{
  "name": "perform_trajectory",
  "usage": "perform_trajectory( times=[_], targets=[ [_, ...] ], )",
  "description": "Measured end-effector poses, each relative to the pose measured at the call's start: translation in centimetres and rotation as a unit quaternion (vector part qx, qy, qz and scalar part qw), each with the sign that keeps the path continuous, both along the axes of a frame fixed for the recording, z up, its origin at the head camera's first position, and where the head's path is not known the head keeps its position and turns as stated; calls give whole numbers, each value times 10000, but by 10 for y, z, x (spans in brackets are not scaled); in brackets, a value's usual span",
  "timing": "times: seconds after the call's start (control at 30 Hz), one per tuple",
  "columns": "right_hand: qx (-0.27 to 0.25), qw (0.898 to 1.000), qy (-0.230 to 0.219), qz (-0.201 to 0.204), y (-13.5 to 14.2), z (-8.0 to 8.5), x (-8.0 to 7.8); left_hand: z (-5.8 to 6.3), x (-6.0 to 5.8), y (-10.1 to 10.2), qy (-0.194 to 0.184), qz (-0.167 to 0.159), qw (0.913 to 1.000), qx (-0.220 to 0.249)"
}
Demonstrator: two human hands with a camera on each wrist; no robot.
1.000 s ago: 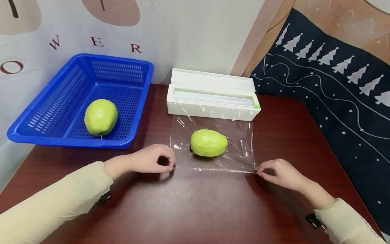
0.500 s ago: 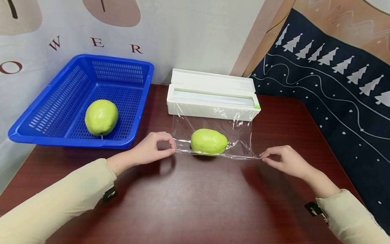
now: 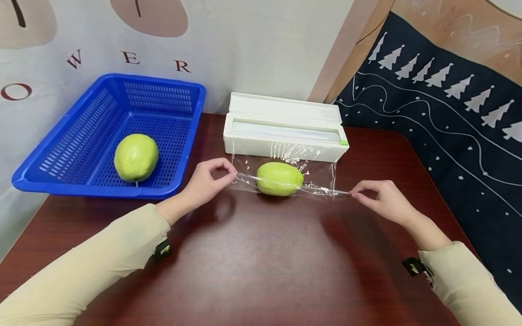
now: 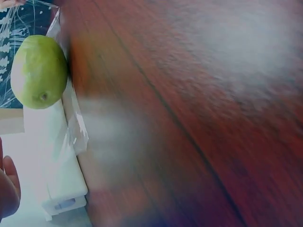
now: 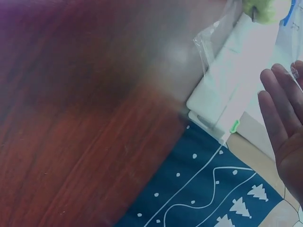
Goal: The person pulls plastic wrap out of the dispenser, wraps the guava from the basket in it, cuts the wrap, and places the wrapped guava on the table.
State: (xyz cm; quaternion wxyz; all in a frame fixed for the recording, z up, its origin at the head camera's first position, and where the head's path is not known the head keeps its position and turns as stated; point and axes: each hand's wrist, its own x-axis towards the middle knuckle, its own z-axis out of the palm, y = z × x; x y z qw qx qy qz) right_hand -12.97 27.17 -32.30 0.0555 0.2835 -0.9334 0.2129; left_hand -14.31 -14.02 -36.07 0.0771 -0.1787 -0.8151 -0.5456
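Observation:
A smooth green fruit, guava-like in look (image 3: 279, 174), lies on its side in the head view. Clear plastic wrap (image 3: 320, 174) runs from the white dispenser box (image 3: 281, 146) under the fruit, and its front edge is raised across the fruit's front. My left hand (image 3: 208, 181) pinches the wrap's left corner between thumb and forefinger. The right corner is pinched by my right hand (image 3: 383, 199). In the left wrist view the fruit (image 4: 40, 78) shows its tip end, with part of my left hand (image 4: 8, 189) at the edge. My right hand (image 5: 286, 111) appears in its wrist view, pinch partly hidden.
At the left stands a blue basket (image 3: 98, 189) holding another green fruit (image 3: 136, 157). The dispenser's lid (image 3: 285, 106) is up, close to the white backdrop (image 3: 261, 50). A dark cloth with white trees (image 3: 440, 117) borders the brown table (image 3: 277, 258) at right.
Both hands have lifted the front edge of the wrap off the table and moved it away from me, up against the fruit. The fruit now sits slightly farther back. The basket has stayed put.

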Motion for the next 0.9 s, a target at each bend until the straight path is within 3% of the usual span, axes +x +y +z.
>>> perform_trajectory(
  times=[0.43,0.67,0.9],
  targets=[
    [-505,9960,301,-676,-7,-2,-27,-3,-23,16,-275,971,9917,800],
    [-627,9933,450,-855,-10,-7,-34,-1,-27,19,-233,1247,9898,644],
    [-641,9903,253,-1210,-16,-16,-46,-3,-35,25,-440,1826,9809,499]
  ],
)
